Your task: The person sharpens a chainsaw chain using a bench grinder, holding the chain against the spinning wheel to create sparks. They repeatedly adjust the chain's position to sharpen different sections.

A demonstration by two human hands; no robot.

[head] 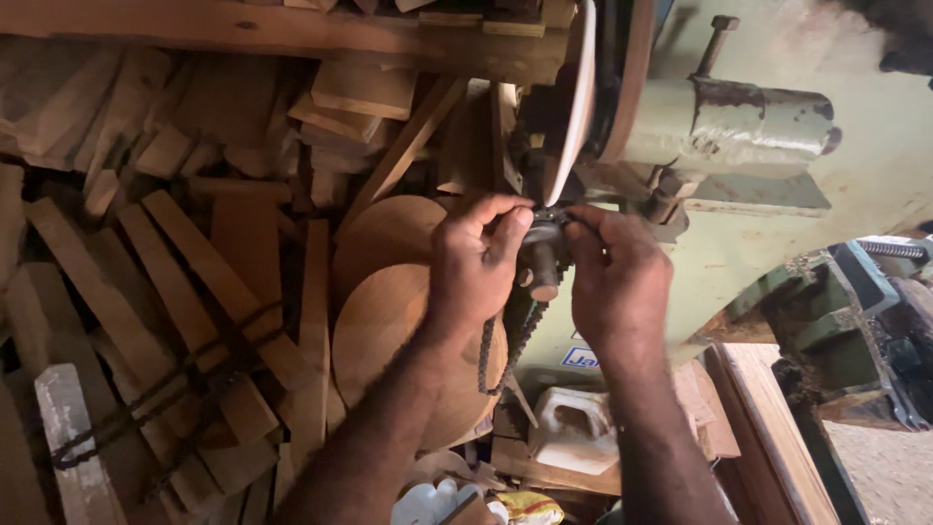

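A small dark sprocket hub (542, 255) on the side of a pale green machine (768, 194) is pinched from both sides. It is pressed on its left by the thumb and curled fingertips of the left hand (474, 264), while the fingers of the right hand (618, 277) are bent together against its right edge. A roller chain (505, 348) is seen hanging from the hub, looping down below the left hand.

Behind the hub, a curved wooden rim (581, 92) is mounted against the machine. Left of the hub, two round wooden discs (384, 311) are leaned, overlapped, among a crowded heap of wooden offcuts (165, 282) that fills the whole left side. Below the hub, a white plastic jug (573, 428) is set amid scraps. Little open room is left around the hub; both forearms are brought up from the lower edge, converging on it, wrists slightly bent.
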